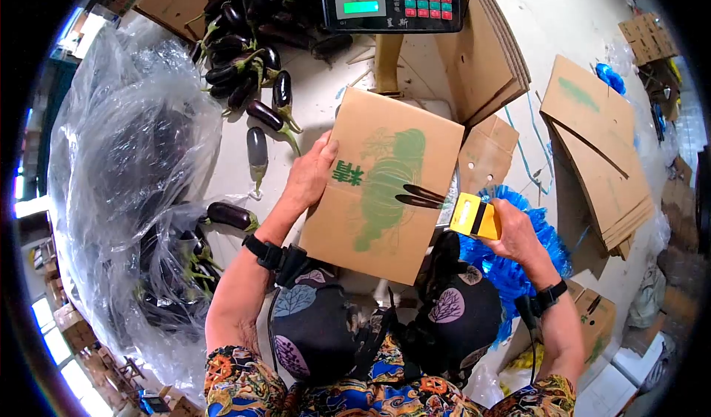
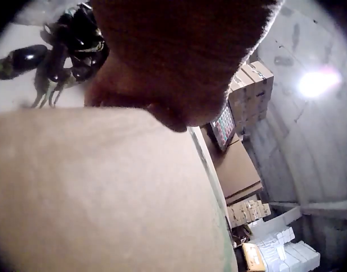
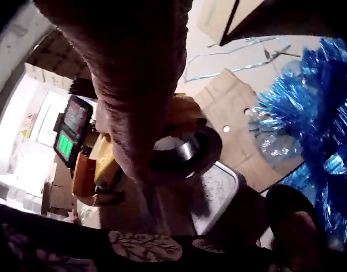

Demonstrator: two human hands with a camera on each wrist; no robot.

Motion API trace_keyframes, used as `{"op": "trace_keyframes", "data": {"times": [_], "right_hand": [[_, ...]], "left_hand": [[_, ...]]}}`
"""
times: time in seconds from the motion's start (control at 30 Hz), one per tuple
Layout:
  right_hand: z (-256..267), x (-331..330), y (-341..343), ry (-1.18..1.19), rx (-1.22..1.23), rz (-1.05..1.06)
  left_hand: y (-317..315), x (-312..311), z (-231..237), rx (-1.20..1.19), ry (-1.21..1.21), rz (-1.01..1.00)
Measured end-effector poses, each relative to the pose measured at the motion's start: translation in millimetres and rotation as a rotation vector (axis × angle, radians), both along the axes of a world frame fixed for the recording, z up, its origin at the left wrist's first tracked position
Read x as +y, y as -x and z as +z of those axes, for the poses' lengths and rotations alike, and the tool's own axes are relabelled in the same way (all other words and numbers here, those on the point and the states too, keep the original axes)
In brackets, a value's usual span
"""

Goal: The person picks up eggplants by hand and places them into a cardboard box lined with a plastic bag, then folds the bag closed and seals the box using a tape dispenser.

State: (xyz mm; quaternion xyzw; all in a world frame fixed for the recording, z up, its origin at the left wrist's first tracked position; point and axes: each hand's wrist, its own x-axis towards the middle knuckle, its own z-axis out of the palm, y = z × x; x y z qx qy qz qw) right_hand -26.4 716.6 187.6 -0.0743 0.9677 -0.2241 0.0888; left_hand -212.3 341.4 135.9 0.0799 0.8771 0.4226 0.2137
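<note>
One cardboard box lies askew mid-frame in the head view; the left hand grips its left edge, partly hidden beneath it. The right hand, extended from lower right, grips one yellow tape dispenser. One scale is cut off at the top; upper left, overlapping eggplants defy counting.
</note>
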Motion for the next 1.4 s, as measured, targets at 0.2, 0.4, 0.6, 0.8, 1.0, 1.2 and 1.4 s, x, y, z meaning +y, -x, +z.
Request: {"op": "trace_keyframes", "data": {"times": [0.2,0.4,0.6,0.8,1.0,1.2,1.4], "right_hand": [[-66,-3,9,0.154,-0.033,0.008],[-70,-5,0,0.162,0.041,-0.051],[11,8,-10,0.020,0.099,-0.087],[88,-45,41,-0.116,0.047,-0.044],[102,-118,105,-0.110,0.046,0.063],[99,-147,134,-0.157,0.048,0.138],[108,-134,121,-0.114,0.001,0.137]], "left_hand": [[7,-5,-22,-0.454,-0.453,0.058],[-10,5,-5,-0.687,-0.615,0.215],[-16,46,-6,-0.850,-0.759,0.237],[-4,49,-37,-0.936,-0.774,0.095],[-3,34,30,-0.344,-0.554,0.037],[20,15,8,0.205,-0.202,-0.251],[20,21,37,0.240,0.066,-0.158]]}}
